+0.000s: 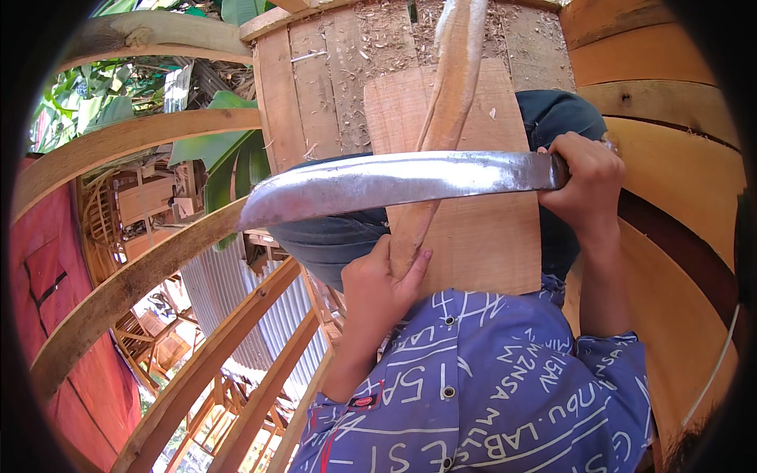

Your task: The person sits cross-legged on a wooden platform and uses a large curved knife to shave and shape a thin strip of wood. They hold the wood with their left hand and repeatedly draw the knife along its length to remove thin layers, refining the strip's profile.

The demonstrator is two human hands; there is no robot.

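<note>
My right hand (pixel 587 181) is closed round the dark handle of a machete (pixel 410 180). Its broad, shiny blade reaches left across my lap, its tip beyond my left thigh. Behind the blade runs a long, peeled wooden stick (pixel 453 110), slanting from my lap up over the far boards. Near its lower end my left hand (pixel 386 276) wraps round the stick, thumb along its side. The blade crosses in front of the stick; whether it touches cannot be told. Under the stick lies a flat wooden board (pixel 481 244) across my thighs.
Wood shavings litter the plank floor (pixel 331 87) ahead. Curved wooden rails (pixel 158 130) run along the left, with green leaves and corrugated metal roofing (pixel 225 292) beyond and below. Wide wooden planks (pixel 670 158) form a wall close on the right.
</note>
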